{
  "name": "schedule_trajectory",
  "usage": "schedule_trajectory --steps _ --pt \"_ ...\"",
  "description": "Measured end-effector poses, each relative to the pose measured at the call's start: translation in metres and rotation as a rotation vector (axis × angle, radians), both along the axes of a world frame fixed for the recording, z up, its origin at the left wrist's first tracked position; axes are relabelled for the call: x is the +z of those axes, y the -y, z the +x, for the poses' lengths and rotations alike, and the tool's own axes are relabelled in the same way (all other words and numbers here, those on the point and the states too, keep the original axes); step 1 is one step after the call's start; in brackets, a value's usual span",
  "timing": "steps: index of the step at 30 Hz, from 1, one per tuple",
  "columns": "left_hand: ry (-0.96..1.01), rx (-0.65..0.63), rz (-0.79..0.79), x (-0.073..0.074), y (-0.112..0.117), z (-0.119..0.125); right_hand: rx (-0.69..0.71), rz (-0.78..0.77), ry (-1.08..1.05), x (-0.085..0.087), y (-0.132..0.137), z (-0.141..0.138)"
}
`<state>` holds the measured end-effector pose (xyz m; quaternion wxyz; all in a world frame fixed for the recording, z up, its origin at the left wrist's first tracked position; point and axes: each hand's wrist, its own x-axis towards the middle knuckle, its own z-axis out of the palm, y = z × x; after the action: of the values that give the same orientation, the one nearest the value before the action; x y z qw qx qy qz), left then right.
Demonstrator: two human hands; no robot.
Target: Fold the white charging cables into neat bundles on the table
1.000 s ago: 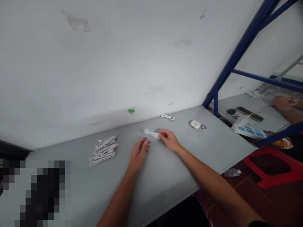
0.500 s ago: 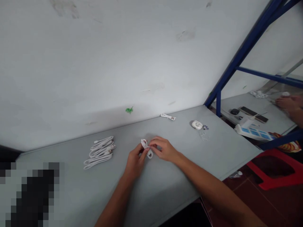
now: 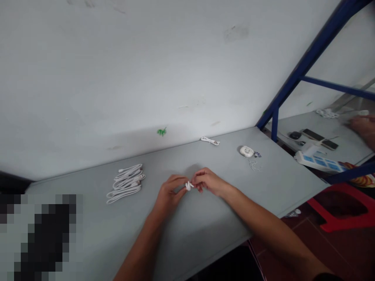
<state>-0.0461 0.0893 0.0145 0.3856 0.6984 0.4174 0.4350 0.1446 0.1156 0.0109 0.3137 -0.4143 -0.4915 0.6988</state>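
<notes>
Small white cable coil [image 3: 189, 186], pinched between left hand [image 3: 169, 191] and right hand [image 3: 208, 182], both nearly closed, over grey counter [image 3: 211, 222]; risk: loops spring loose if the pinch slackens. Farther: bundled white cables [image 3: 125, 183], short white cable [image 3: 209, 141], round white case [image 3: 246, 151]

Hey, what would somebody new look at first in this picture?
You'd probably look first at the left hand and right hand in the middle of the gray table, pinching a small white cable between them. To their left lies a pile of looped white cables. Over on the right, a dark blue metal frame and a red stool stand out.
</notes>
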Motion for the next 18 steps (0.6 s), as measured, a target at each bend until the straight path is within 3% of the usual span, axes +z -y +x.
schedule_trajectory --steps 2,4,6,10,18 --pt "0.024 -0.015 -0.009 0.003 0.003 0.002 0.067 -0.219 -0.091 0.001 -0.002 0.001" --pt "0.073 -0.001 -0.063 0.004 0.005 0.005 0.103 -0.279 -0.129 0.003 -0.003 0.002" --pt "0.138 0.038 -0.156 0.003 0.006 0.006 0.052 -0.156 -0.130 0.005 -0.003 0.003" --pt "0.239 0.118 -0.335 0.002 0.003 0.007 -0.037 0.249 0.008 0.010 0.001 0.003" --pt "0.291 0.109 -0.401 0.006 0.002 0.008 -0.011 0.555 0.183 0.005 0.008 0.000"
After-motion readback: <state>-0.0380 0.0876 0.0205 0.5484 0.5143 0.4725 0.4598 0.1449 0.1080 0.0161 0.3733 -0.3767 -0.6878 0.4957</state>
